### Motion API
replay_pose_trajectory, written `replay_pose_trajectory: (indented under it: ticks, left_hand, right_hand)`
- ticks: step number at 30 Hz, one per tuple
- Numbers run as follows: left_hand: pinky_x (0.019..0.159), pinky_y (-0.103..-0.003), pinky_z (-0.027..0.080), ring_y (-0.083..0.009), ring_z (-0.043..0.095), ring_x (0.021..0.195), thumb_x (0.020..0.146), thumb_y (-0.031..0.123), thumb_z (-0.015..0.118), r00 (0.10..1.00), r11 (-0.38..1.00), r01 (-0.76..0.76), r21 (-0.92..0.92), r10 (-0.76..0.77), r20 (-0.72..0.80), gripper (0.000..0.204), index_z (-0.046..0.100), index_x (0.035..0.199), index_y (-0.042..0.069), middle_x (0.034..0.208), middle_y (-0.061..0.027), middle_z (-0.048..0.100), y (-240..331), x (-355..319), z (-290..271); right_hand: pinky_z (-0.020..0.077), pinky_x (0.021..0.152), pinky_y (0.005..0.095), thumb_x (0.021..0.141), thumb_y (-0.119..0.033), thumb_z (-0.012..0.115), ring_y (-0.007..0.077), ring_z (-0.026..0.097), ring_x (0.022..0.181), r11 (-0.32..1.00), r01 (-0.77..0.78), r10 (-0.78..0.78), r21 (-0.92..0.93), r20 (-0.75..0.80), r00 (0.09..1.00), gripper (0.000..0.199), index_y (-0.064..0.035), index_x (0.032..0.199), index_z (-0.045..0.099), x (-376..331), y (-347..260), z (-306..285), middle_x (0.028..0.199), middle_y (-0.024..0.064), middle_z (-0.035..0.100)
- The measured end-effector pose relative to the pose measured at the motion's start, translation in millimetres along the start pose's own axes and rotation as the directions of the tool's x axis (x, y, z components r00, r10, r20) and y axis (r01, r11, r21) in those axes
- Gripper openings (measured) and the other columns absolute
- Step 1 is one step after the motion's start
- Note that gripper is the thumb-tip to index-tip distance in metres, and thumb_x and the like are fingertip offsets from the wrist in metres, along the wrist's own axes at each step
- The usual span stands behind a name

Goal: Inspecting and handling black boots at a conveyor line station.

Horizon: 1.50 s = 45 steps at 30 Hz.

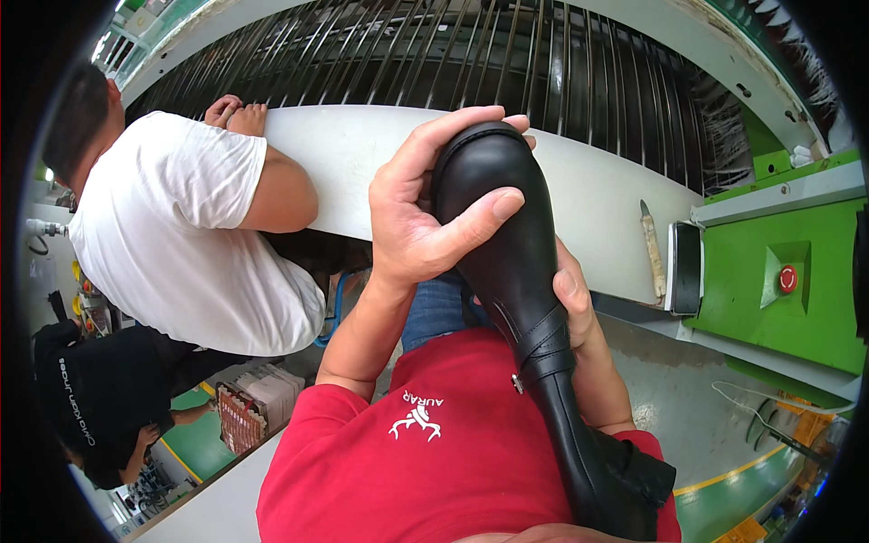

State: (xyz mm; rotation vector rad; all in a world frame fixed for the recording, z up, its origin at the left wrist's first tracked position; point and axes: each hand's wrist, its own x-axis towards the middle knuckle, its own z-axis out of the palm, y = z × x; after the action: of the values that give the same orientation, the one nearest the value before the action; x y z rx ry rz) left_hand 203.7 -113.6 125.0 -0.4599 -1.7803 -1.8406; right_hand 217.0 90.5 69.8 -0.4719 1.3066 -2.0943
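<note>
A tall black boot [507, 199] lies lengthwise against my red shirt, its rounded toe pointing away from me and its shaft running down to the lower right. Around the toe end is my left hand [434, 213], thumb across the upper and fingers curled over the tip and the sole side. My right hand [577, 294] grips the boot from its right side near the ankle, thumb showing; its other fingers are hidden behind the boot. Crossed straps wrap the ankle, and a small metal buckle [518, 384] sits at their left edge.
Beyond the boot stretches a white worktop [335, 163], backed by a rack of metal rods [453, 54]. A knife with a wrapped handle [652, 249] lies at right, near a green machine with a red button [788, 279]. A person in white [195, 235] leans on the worktop at left.
</note>
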Motion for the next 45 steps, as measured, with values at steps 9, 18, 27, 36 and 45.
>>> replay_pose_trajectory:
  ticks: [9,18,27,36,45]
  left_hand:
    - [0.100,-0.044,0.062,-0.0365,0.075,0.117,0.092,0.018,0.083,1.000,0.999,-0.013,0.029,0.013,0.013,0.062,0.058,0.142,-0.009,0.132,-0.0297,0.071,0.7,-0.1,0.1]
    - [0.100,-0.043,0.062,-0.0369,0.075,0.118,0.092,0.020,0.083,1.000,1.000,0.001,0.019,-0.001,-0.016,0.062,0.058,0.142,-0.009,0.133,-0.0302,0.071,0.8,-1.0,1.6]
    - [0.101,-0.044,0.062,-0.0370,0.075,0.118,0.092,0.018,0.083,1.000,1.000,0.009,0.025,-0.009,-0.001,0.063,0.058,0.142,-0.010,0.134,-0.0305,0.071,2.4,-1.0,1.1]
    - [0.101,-0.044,0.062,-0.0374,0.074,0.120,0.092,0.019,0.083,1.000,1.000,0.008,0.023,-0.007,-0.014,0.064,0.057,0.143,-0.010,0.134,-0.0306,0.070,0.9,-1.8,0.4]
    - [0.101,-0.044,0.062,-0.0372,0.074,0.119,0.093,0.021,0.083,1.000,1.000,0.020,0.022,-0.020,-0.009,0.064,0.058,0.143,-0.010,0.132,-0.0304,0.071,4.8,-3.7,1.7]
  right_hand:
    - [0.0546,0.094,0.0322,0.092,-0.069,0.058,0.0220,0.067,0.112,1.000,-0.007,0.007,0.007,0.016,1.000,0.103,0.0109,0.155,0.041,-1.7,1.3,-2.8,0.132,0.0210,0.064]
    - [0.0653,0.085,0.0381,0.088,-0.077,0.061,0.0300,0.075,0.101,1.000,-0.025,0.024,0.002,0.042,0.999,0.112,0.0071,0.158,0.033,2.1,2.6,-5.4,0.130,0.0266,0.063]
    - [0.0546,0.097,0.0327,0.089,-0.073,0.061,0.0234,0.066,0.117,0.999,-0.037,0.037,0.015,0.017,0.999,0.109,0.0120,0.155,0.040,-1.0,0.1,-2.5,0.135,0.0225,0.062]
    - [0.0651,0.087,0.0392,0.088,-0.077,0.062,0.0303,0.074,0.102,1.000,-0.028,0.027,0.015,0.026,0.999,0.114,0.0071,0.159,0.033,2.6,3.8,-4.4,0.131,0.0260,0.063]
    - [0.0533,0.100,0.0334,0.090,-0.071,0.060,0.0234,0.066,0.119,1.000,-0.009,0.009,0.011,0.046,0.999,0.108,0.0109,0.157,0.039,-0.2,6.0,-5.6,0.137,0.0212,0.062]
